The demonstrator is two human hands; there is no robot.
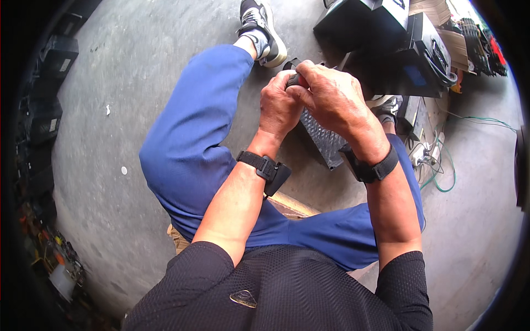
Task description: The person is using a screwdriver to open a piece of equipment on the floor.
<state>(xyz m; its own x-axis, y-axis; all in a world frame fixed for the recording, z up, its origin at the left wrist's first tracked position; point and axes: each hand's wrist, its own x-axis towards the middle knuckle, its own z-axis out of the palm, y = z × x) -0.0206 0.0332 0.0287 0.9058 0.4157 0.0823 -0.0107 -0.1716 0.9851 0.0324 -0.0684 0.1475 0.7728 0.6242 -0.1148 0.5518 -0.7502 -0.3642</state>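
My left hand [277, 107] and my right hand [334, 99] meet in front of me, above the gap between my knees. Both are closed around a small dark rounded thing with a reddish patch [296, 81]. The fingers cover most of it, so its kind cannot be made out. Under the hands, a dark metal panel with a patterned, perforated-looking face [326, 144] slants down between my legs. Its upper end is hidden behind the hands.
Black metal cases [411, 60] stand at the far right, with a power strip [428, 154] and green cable [454, 174] on the floor nearer me. More dark boxes [59, 55] line the left edge. Mixed small items [58, 254] lie at the lower left.
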